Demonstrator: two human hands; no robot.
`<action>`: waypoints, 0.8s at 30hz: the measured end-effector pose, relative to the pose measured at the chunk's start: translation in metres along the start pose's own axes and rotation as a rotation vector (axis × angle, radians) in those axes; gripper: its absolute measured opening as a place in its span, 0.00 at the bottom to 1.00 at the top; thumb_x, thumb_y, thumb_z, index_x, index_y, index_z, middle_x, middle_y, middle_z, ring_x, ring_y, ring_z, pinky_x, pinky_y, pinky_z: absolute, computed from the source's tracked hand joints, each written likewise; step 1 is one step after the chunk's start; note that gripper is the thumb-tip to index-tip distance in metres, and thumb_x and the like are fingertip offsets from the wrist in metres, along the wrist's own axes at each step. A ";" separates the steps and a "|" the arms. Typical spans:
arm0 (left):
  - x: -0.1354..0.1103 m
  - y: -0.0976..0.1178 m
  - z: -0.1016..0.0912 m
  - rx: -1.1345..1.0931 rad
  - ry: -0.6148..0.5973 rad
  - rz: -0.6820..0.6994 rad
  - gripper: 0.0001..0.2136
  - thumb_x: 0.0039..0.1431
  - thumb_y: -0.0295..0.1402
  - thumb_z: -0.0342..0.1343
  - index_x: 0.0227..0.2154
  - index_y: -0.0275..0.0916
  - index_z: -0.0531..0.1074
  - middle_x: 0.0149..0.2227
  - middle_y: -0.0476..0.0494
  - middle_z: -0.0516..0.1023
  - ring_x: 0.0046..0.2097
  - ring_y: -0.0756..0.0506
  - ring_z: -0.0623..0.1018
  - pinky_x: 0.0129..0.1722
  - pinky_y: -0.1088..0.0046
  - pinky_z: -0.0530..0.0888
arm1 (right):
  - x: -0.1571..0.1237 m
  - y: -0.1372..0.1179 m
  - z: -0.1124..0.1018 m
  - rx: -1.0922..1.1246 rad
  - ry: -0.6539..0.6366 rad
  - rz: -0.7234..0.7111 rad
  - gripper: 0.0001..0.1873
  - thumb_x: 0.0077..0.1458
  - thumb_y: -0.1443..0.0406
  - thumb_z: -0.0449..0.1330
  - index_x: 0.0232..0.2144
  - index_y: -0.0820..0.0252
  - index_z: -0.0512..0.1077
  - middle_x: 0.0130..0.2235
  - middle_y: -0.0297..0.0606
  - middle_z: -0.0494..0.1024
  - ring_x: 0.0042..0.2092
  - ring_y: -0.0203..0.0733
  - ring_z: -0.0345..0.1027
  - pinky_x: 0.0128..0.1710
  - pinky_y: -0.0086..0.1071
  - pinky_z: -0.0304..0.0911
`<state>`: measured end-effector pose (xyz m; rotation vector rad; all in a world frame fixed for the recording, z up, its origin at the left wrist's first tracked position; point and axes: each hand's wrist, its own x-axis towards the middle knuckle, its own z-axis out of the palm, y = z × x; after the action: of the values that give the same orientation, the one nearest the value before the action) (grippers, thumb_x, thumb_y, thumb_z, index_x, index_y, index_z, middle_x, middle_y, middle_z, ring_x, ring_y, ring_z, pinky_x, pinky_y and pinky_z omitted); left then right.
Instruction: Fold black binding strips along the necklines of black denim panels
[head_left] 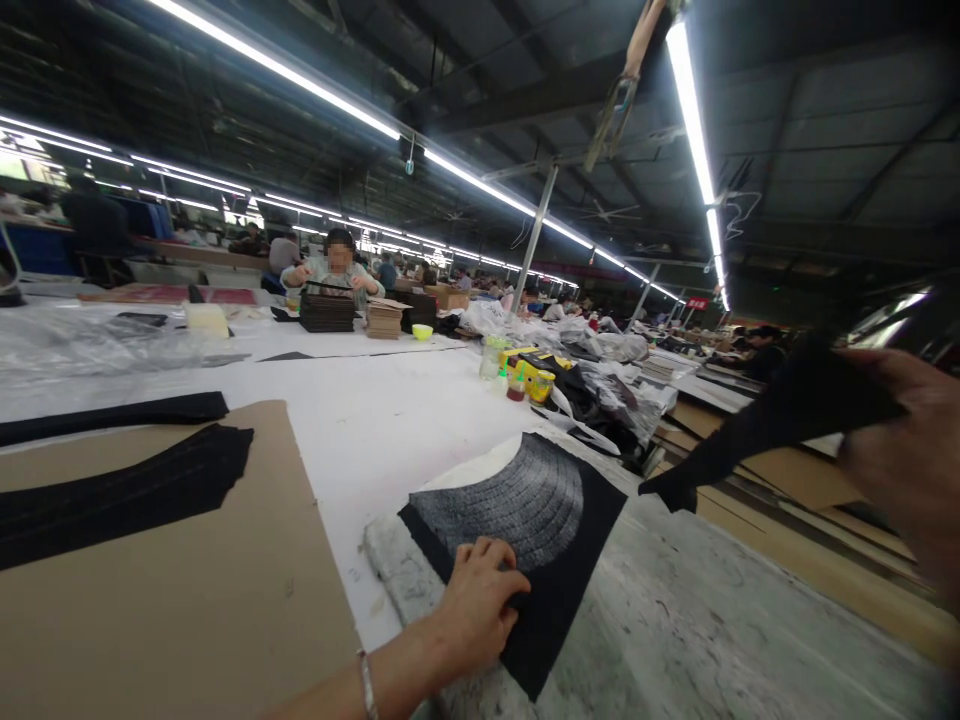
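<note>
My left hand [480, 600] rests on a black fabric piece [574, 590], fingers curled and thumb drawn in on its dark material. This piece has a curved, greyish ribbed band across its upper part and lies on a grey marbled slab [667, 610], with more dark material showing along its left edge. At the far right, my right hand [907, 450], smeared by motion, grips a black fabric strip [780, 410] in the air. The strip's lower end hangs near the slab's far edge. Fingertips of the right hand are partly hidden behind the strip.
On the left, black strips [127, 490] lie on a tan board [195, 610]. Across the white table [360, 400], a person [337, 270] sits behind dark stacks [326, 312]. Small bottles [516, 385], a yellow box [532, 362] and plastic bags [622, 385] stand beyond the slab.
</note>
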<state>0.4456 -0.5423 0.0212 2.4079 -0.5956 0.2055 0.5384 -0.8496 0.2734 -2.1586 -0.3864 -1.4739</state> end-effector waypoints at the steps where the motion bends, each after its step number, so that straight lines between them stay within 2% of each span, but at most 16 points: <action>1: -0.003 0.005 -0.010 -0.072 0.034 -0.028 0.14 0.51 0.25 0.54 0.40 0.46 0.74 0.47 0.46 0.71 0.51 0.42 0.67 0.50 0.60 0.61 | 0.003 -0.026 0.007 0.143 0.038 0.079 0.23 0.59 0.59 0.55 0.49 0.75 0.70 0.43 0.57 0.76 0.32 0.35 0.70 0.28 0.33 0.58; 3: -0.010 0.017 -0.037 -0.209 0.126 -0.084 0.16 0.52 0.27 0.55 0.45 0.47 0.72 0.47 0.47 0.71 0.51 0.43 0.68 0.52 0.62 0.60 | 0.009 -0.081 0.021 0.423 0.022 0.129 0.23 0.59 0.60 0.56 0.50 0.74 0.69 0.44 0.57 0.75 0.30 0.32 0.69 0.27 0.31 0.58; 7: -0.041 0.037 -0.110 -0.481 0.362 -0.266 0.25 0.53 0.41 0.59 0.53 0.43 0.63 0.49 0.42 0.70 0.51 0.42 0.68 0.53 0.63 0.63 | 0.002 -0.186 0.048 0.511 -0.302 0.097 0.14 0.55 0.66 0.60 0.42 0.72 0.72 0.31 0.41 0.77 0.24 0.27 0.63 0.24 0.28 0.57; 10: -0.080 0.041 -0.158 -0.596 0.499 -0.357 0.32 0.51 0.51 0.58 0.56 0.44 0.57 0.51 0.40 0.68 0.51 0.40 0.69 0.51 0.62 0.65 | -0.028 -0.253 0.076 0.555 -0.588 0.007 0.08 0.50 0.76 0.57 0.35 0.70 0.73 0.25 0.31 0.73 0.26 0.29 0.63 0.25 0.25 0.57; 12: -0.112 0.039 -0.179 -0.592 0.577 -0.432 0.36 0.48 0.53 0.59 0.58 0.44 0.55 0.52 0.38 0.66 0.51 0.39 0.70 0.50 0.61 0.67 | -0.060 -0.297 0.101 0.613 -0.727 -0.061 0.07 0.48 0.76 0.57 0.29 0.66 0.73 0.23 0.29 0.72 0.26 0.30 0.63 0.25 0.24 0.57; 15: -0.163 0.027 -0.199 -0.542 0.725 -0.581 0.41 0.44 0.52 0.63 0.58 0.41 0.55 0.52 0.36 0.68 0.51 0.37 0.71 0.48 0.60 0.69 | -0.116 -0.367 0.138 0.752 -0.944 -0.070 0.05 0.51 0.72 0.55 0.29 0.60 0.70 0.21 0.26 0.70 0.21 0.30 0.64 0.23 0.24 0.58; 18: -0.219 0.001 -0.210 -0.616 0.915 -0.715 0.37 0.45 0.48 0.62 0.56 0.38 0.59 0.50 0.36 0.71 0.49 0.37 0.73 0.43 0.63 0.72 | -0.176 -0.438 0.158 0.884 -1.110 -0.085 0.05 0.52 0.71 0.54 0.30 0.58 0.68 0.21 0.26 0.70 0.19 0.31 0.64 0.22 0.25 0.59; 20: -0.263 -0.020 -0.215 -0.692 1.069 -0.780 0.32 0.44 0.45 0.61 0.52 0.36 0.64 0.47 0.37 0.75 0.47 0.37 0.75 0.40 0.65 0.73 | -0.216 -0.482 0.161 0.946 -1.143 -0.134 0.06 0.52 0.71 0.53 0.30 0.57 0.68 0.23 0.28 0.72 0.22 0.32 0.66 0.24 0.26 0.60; 22: -0.310 -0.039 -0.218 -0.727 1.208 -0.833 0.31 0.37 0.39 0.63 0.48 0.33 0.68 0.41 0.40 0.77 0.44 0.37 0.76 0.39 0.67 0.73 | -0.254 -0.520 0.157 1.011 -1.182 -0.184 0.06 0.53 0.71 0.53 0.31 0.57 0.69 0.25 0.30 0.73 0.25 0.33 0.67 0.27 0.26 0.61; 24: -0.359 -0.051 -0.220 -0.760 1.279 -0.909 0.30 0.33 0.36 0.64 0.46 0.33 0.70 0.37 0.42 0.79 0.41 0.38 0.77 0.38 0.68 0.73 | -0.290 -0.551 0.152 1.075 -1.229 -0.231 0.10 0.53 0.71 0.54 0.37 0.56 0.70 0.29 0.30 0.75 0.28 0.34 0.69 0.30 0.27 0.63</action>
<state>0.1525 -0.2388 0.0614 1.1929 0.8425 0.8138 0.2782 -0.2929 0.0913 -1.7606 -1.4371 0.2733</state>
